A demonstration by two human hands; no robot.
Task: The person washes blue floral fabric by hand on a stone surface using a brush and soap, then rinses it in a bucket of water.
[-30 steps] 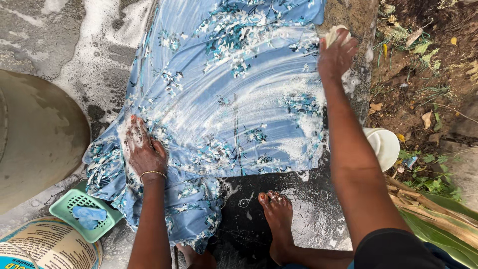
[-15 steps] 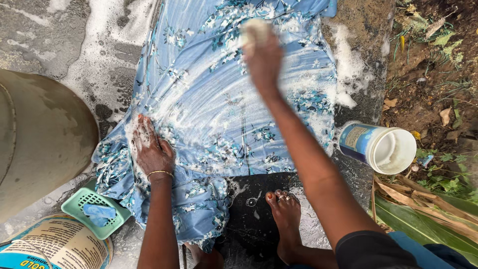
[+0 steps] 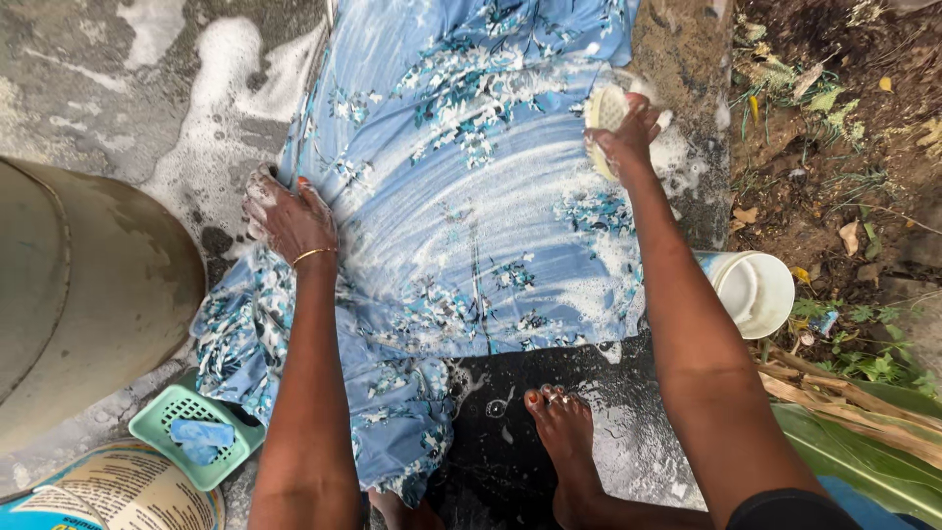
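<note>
From the head camera, a soapy blue floral cloth [image 3: 471, 196] lies spread flat over a wet, foamy concrete slab [image 3: 147, 108], and the left hand [image 3: 289, 218] presses flat on its left edge with fingers spread, gripping nothing. The right hand [image 3: 623, 137] is clamped around a pale scrub brush [image 3: 603, 108] at the cloth's right edge. A white cup [image 3: 754, 291] lies tipped beside the right forearm, 1 bare foot [image 3: 564, 442] rests below the cloth, and a green soap basket [image 3: 196, 434] sits lower left, next to a large tan basin [image 3: 88, 304].
</note>
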